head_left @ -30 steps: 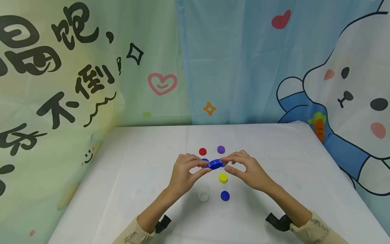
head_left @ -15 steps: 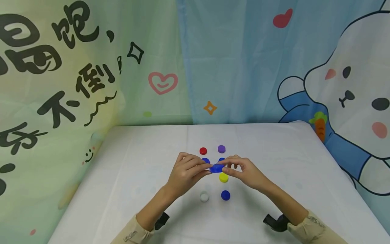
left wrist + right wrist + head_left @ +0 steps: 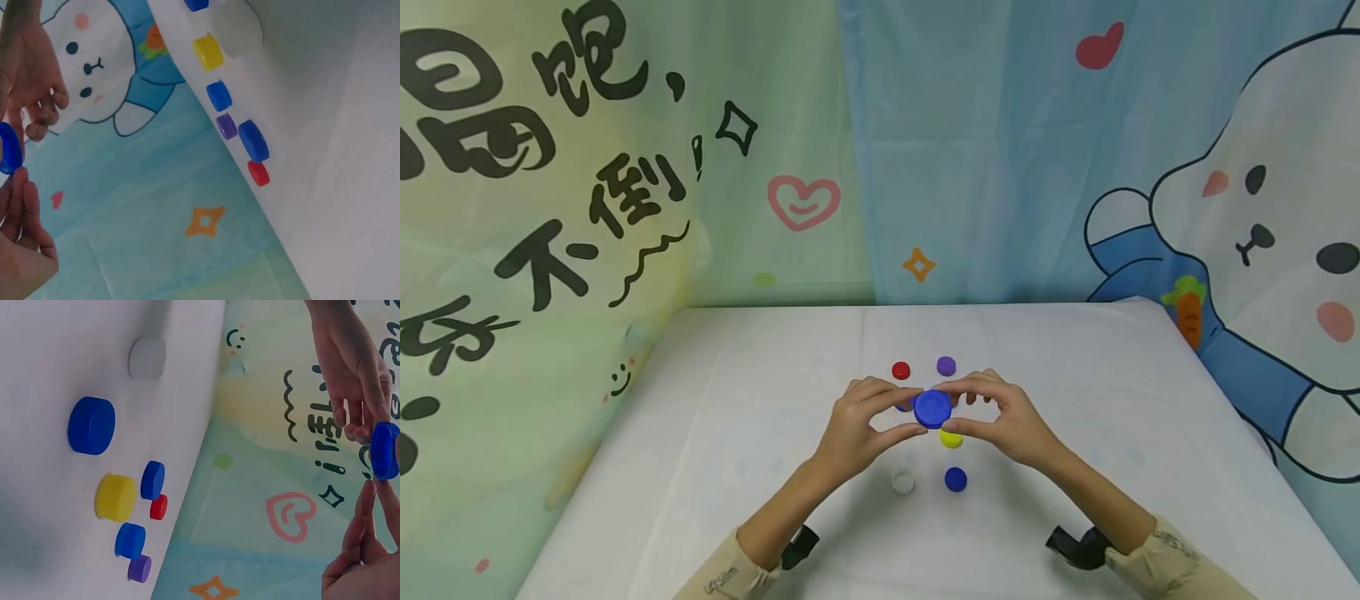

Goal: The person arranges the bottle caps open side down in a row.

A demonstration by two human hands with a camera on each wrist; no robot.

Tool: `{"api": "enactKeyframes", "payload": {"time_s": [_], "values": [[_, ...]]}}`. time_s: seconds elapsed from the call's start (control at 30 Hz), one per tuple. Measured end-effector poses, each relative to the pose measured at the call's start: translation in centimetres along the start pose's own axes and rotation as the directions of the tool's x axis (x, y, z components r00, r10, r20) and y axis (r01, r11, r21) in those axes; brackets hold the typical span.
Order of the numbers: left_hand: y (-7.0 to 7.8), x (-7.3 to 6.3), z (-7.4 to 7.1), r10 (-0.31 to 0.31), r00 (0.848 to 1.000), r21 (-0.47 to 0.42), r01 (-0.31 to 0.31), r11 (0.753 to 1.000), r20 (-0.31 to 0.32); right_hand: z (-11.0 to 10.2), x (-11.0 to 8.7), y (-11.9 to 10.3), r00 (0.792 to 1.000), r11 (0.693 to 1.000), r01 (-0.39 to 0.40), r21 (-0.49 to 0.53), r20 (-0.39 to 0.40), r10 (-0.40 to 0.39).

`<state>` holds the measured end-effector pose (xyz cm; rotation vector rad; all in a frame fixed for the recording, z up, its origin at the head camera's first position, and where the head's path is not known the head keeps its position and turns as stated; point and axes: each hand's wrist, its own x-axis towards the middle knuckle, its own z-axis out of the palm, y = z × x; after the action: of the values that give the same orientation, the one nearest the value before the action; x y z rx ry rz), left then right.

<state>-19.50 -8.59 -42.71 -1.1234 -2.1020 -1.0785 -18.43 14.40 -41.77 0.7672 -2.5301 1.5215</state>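
A round blue bottle cap (image 3: 932, 409) is held up above the table between two hands, its round face toward the head camera. My left hand (image 3: 861, 421) pinches its left side with thumb and fingers. On the other side, my right hand (image 3: 1003, 417) pinches the right edge between thumb and index finger. Both wrist views catch the held cap only at the frame's border, the left one showing its blue ring (image 3: 9, 150). Just below the held cap in the head view lies a yellow cap (image 3: 951, 440), partly covered by the right thumb.
On the white tabletop (image 3: 737, 500) lie a red cap (image 3: 901, 370), a purple cap (image 3: 946, 366), a whitish cap (image 3: 903, 481) and a blue cap (image 3: 956, 480). Two more blue caps, one here (image 3: 152, 480), are mostly behind the hands in the head view. A printed curtain (image 3: 1000, 167) hangs behind.
The held blue cap has turned from an edge-on tilt to show its round face to the head camera. The fingers of both hands have shifted around its rim; the caps on the table stay put.
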Motion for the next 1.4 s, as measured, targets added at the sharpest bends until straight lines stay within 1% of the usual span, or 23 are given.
{"api": "enactKeyframes", "payload": {"time_s": [0.1, 0.17, 0.23, 0.3, 0.37, 0.4, 0.47, 0.53, 0.57, 0.6, 0.63, 0.67, 0.73, 0.83, 0.9, 1.0, 1.1, 1.13, 1.17, 1.2, 1.27, 1.33, 1.4], "values": [[-0.4, -0.2, -0.1, -0.05, 0.998, -0.006, 0.05, 0.999, 0.04, 0.3, 0.3, 0.3, 1.0, 0.999, 0.022, -0.039, -0.008, -0.023], [-1.0, -0.3, -0.1, -0.101, 0.992, 0.0, 0.102, 0.995, 0.08, 0.7, 0.7, 0.7, 0.999, 0.996, 0.035, -0.085, -0.009, -0.036], [-2.0, -0.5, -0.1, -0.157, 0.979, 0.013, 0.156, 0.988, 0.13, 1.1, 1.3, 1.3, 0.999, 0.989, 0.039, -0.142, 0.005, -0.039], [-3.4, -0.9, 0.2, -0.208, 0.958, 0.032, 0.206, 0.978, 0.196, 1.8, 1.9, 2.3, 0.999, 0.98, 0.036, -0.197, 0.035, -0.029], [-4.7, -1.3, 0.7, -0.257, 0.927, 0.055, 0.252, 0.966, 0.274, 2.5, 2.4, 3.5, 0.997, 0.964, 0.027, -0.266, 0.075, -0.008], [-5.3, -1.4, 1.0, -0.283, 0.906, 0.07, 0.275, 0.959, 0.314, 3.0, 2.6, 4.1, 0.996, 0.954, 0.022, -0.299, 0.093, 0.006], [-6.4, -1.6, 1.5, -0.336, 0.855, 0.113, 0.318, 0.941, 0.395, 3.8, 3.0, 5.3, 0.991, 0.932, 0.018, -0.361, 0.133, 0.032], [-7.1, -1.9, 2.1, -0.378, 0.804, 0.163, 0.342, 0.925, 0.46, 4.6, 3.2, 6.3, 0.983, 0.906, 0.029, -0.423, 0.175, 0.05], [-7.4, -1.9, 2.4, -0.391, 0.783, 0.189, 0.344, 0.92, 0.483, 4.9, 3.3, 6.7, 0.98, 0.892, 0.037, -0.45, 0.193, 0.057], [-7.6, -2.0, 2.7, -0.402, 0.766, 0.216, 0.34, 0.915, 0.501, 5.3, 3.3, 7.1, 0.976, 0.88, 0.045, -0.473, 0.207, 0.062], [-7.9, -2.1, 2.9, -0.405, 0.755, 0.239, 0.328, 0.914, 0.516, 5.5, 3.4, 7.4, 0.973, 0.87, 0.051, -0.49, 0.221, 0.068], [-8.0, -2.2, 3.2, -0.407, 0.747, 0.259, 0.315, 0.913, 0.526, 5.8, 3.4, 7.7, 0.97, 0.861, 0.061, -0.506, 0.233, 0.068], [-8.4, -2.4, 3.7, -0.406, 0.741, 0.308, 0.276, 0.91, 0.535, 6.3, 3.4, 8.1, 0.968, 0.849, 0.069, -0.524, 0.241, 0.07], [-8.6, -2.5, 4.3, -0.394, 0.742, 0.366, 0.213, 0.906, 0.543, 6.7, 3.4, 8.4, 0.966, 0.841, 0.09, -0.533, 0.253, 0.057], [-8.5, -2.5, 4.5, -0.394, 0.74, 0.406, 0.179, 0.896, 0.544, 6.9, 3.4, 8.5, 0.964, 0.834, 0.105, -0.541, 0.262, 0.048], [-8.3, -2.3, 4.6, -0.412, 0.734, 0.466, 0.147, 0.872, 0.54, 6.9, 3.5, 8.4, 0.961, 0.815, 0.129, -0.565, 0.273, 0.037], [-7.7, -2.3, 4.1, -0.436, 0.738, 0.533, 0.123, 0.837, 0.515, 6.7, 3.4, 7.9, 0.963, 0.798, 0.127, -0.589, 0.266, 0.043], [-7.4, -2.4, 3.8, -0.439, 0.744, 0.543, 0.124, 0.831, 0.503, 6.5, 3.3, 7.6, 0.964, 0.796, 0.122, -0.593, 0.261, 0.047], [-7.0, -2.5, 3.5, -0.443, 0.75, 0.544, 0.134, 0.829, 0.491, 6.4, 3.0, 7.3, 0.966, 0.797, 0.115, -0.593, 0.255, 0.05], [-6.6, -2.6, 3.2, -0.448, 0.752, 0.536, 0.15, 0.831, 0.483, 6.3, 2.8, 6.9, 0.967, 0.801, 0.107, -0.589, 0.25, 0.055], [-5.8, -2.9, 2.6, -0.458, 0.749, 0.489, 0.205, 0.848, 0.479, 6.0, 2.1, 6.1, 0.969, 0.819, 0.096, -0.565, 0.242, 0.053], [-5.1, -3.3, 2.1, -0.468, 0.732, 0.42, 0.27, 0.866, 0.496, 5.9, 1.3, 5.4, 0.969, 0.833, 0.107, -0.542, 0.246, 0.035], [-4.4, -3.6, 1.9, -0.476, 0.705, 0.372, 0.313, 0.874, 0.526, 5.9, 0.6, 4.9, 0.966, 0.842, 0.131, -0.524, 0.259, 0.011]]}}
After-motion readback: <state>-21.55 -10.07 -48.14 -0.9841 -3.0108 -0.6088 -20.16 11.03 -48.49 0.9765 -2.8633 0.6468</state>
